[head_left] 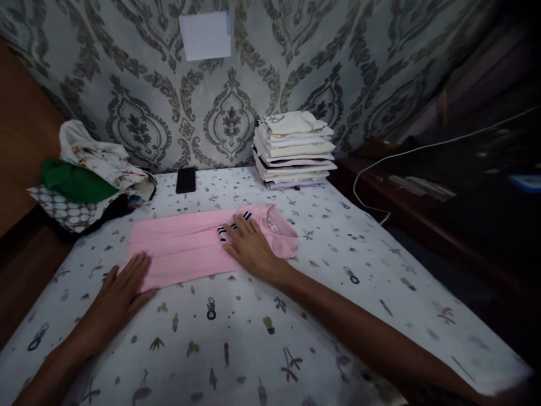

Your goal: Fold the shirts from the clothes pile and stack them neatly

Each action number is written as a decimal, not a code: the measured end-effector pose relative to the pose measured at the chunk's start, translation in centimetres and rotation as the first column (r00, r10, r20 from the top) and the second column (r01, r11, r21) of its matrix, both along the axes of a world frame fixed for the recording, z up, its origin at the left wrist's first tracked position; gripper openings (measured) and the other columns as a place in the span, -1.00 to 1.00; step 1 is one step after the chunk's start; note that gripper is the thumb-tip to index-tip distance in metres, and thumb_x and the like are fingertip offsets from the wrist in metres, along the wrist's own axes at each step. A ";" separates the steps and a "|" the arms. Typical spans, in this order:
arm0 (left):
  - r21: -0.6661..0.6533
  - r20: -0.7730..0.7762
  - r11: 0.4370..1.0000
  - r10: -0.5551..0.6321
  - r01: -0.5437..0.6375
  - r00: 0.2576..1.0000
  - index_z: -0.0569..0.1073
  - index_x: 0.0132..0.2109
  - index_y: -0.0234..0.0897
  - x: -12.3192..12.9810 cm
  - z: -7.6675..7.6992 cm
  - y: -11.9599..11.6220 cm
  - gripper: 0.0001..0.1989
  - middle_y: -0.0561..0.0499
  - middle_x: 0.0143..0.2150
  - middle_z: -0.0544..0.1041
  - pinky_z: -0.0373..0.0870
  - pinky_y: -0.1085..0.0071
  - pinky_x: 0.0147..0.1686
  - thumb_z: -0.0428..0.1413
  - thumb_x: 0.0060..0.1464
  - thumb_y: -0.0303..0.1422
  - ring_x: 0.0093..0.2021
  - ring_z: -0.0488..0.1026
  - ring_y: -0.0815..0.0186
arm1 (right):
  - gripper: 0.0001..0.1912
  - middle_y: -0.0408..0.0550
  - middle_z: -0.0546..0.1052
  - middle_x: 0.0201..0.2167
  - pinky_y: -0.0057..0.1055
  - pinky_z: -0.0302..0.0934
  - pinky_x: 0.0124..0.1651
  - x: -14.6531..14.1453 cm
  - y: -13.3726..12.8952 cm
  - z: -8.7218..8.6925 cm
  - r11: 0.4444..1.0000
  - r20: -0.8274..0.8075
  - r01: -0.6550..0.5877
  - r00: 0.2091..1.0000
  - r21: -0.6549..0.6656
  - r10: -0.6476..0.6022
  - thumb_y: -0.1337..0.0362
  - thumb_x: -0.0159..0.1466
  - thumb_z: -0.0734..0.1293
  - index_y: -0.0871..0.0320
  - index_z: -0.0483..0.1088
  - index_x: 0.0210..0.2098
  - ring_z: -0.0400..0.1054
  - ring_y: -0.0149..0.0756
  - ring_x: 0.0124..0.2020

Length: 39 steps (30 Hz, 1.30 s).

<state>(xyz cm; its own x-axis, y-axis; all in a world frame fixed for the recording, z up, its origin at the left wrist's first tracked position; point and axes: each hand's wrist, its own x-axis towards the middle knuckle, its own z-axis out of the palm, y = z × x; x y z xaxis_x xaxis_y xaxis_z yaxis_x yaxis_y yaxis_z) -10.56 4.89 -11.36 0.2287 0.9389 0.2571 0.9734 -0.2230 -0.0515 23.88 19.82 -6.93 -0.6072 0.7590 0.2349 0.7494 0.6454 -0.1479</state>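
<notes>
A pink garment (181, 248) lies folded into a long flat strip on the patterned white sheet (236, 349), its collar end to the right. My left hand (127, 285) rests on the garment's lower left corner, fingers spread and the thumb along its near edge. Flat on the part with dark and white stripes, near the collar, lies my right hand (249, 242), its fingers apart. Neither hand grips the cloth.
Behind the garment to the right stands a stack of folded clothes (293, 149). A dark phone (186, 180) lies near the wall. Crumpled clothes (91, 175) are heaped at the left. A white cable (406, 152) hangs at the right, beyond the sheet's edge.
</notes>
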 end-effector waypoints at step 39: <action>-0.039 0.468 0.993 0.113 -0.107 0.876 0.37 0.23 -0.38 3.4 4.8 13.4 -0.49 -0.24 0.28 0.40 0.17 0.17 0.34 -0.17 0.35 -0.16 0.30 0.30 0.12 | -0.60 0.20 0.42 0.18 -0.04 0.26 0.17 -0.4 -0.7 1.3 0.979 -0.300 -0.195 0.932 0.054 0.202 0.25 0.43 0.10 0.20 0.39 0.14 0.29 -0.02 0.20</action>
<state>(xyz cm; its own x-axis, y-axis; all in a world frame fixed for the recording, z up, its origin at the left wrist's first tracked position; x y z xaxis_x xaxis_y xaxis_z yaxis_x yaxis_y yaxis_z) -7.19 18.34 -6.56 -0.0209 0.9544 0.2977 0.9011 -0.1110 0.4191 23.52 19.14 -5.62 -0.6426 0.6225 0.4467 0.5277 0.7823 -0.3310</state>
